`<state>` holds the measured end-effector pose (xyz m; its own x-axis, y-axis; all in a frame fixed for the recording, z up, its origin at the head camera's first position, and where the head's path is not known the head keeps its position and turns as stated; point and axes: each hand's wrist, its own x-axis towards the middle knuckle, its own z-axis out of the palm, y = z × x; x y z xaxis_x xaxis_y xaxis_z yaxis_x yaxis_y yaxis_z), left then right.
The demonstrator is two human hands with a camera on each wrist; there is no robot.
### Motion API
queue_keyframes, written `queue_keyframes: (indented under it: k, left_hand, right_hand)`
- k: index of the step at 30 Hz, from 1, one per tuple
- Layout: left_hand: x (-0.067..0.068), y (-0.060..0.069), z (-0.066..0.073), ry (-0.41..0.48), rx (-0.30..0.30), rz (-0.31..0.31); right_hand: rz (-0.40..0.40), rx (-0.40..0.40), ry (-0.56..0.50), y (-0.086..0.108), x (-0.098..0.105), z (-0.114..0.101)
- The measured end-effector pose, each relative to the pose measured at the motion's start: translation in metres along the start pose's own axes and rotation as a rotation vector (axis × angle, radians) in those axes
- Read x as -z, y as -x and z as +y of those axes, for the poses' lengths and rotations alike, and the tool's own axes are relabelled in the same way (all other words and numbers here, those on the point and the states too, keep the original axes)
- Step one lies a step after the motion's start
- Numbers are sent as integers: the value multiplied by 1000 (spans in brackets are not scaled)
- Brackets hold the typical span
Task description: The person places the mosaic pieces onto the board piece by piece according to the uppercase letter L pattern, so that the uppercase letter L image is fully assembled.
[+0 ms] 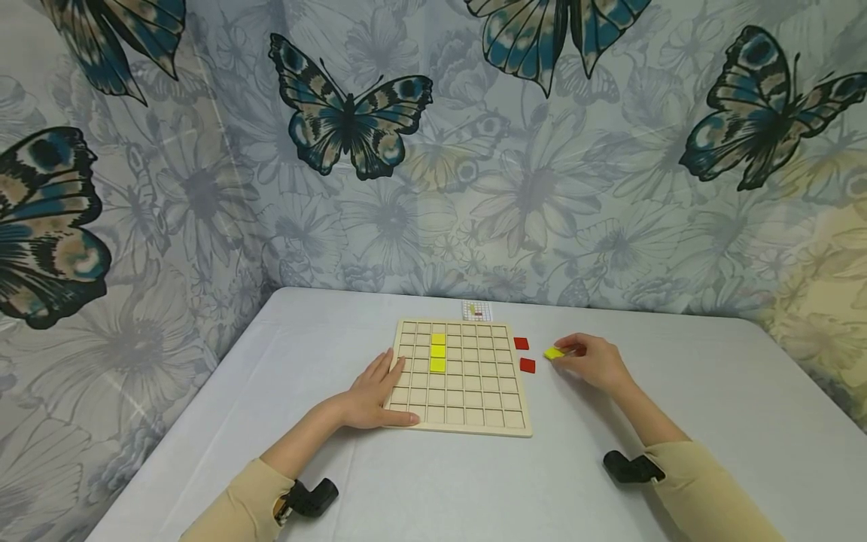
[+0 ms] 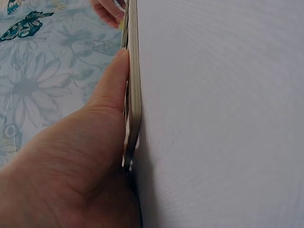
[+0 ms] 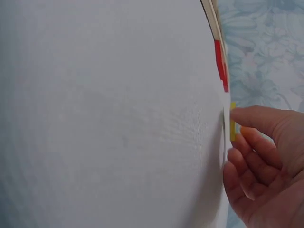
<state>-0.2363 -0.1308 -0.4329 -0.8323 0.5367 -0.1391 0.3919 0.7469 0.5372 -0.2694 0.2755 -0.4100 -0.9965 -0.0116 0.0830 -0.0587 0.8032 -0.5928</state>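
Observation:
A wooden grid board [image 1: 474, 423] lies on the white table, with a column of three yellow squares [image 1: 438, 351] in its upper left part. My left hand [image 1: 369, 395] rests spread on the board's left edge and lower left corner; in the left wrist view the thumb of that hand [image 2: 71, 152] lies along the board's edge [image 2: 135, 85]. To the right of the board, my right hand [image 1: 596, 363] pinches a yellow piece [image 1: 553, 353] between thumb and fingers. The right wrist view shows this yellow piece [image 3: 232, 124] edge-on in the fingers of the hand [image 3: 270, 166].
Two red squares [image 1: 521, 343] [image 1: 527, 366] lie between the board's right edge and my right hand. Behind the board's top edge is a small printed grid card [image 1: 477, 310]. A wall covering with butterflies and flowers [image 1: 406, 226] stands behind the table [image 1: 325, 316].

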Motion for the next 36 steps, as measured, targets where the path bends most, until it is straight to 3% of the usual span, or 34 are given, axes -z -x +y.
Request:
queue_keyframes:
  k: [12,20,36]
  left_hand:
    - [5,4,7,17,-16,-3]
    - [1,1,3,-3,-1,-11]
    - [1,0,1,-5,-4,-8]
  right_hand:
    - [-54,3,-101,5,-7,-17]
    - [-68,23,-141,9,-14,-29]
    - [-91,115,-187,18,-28,-48]
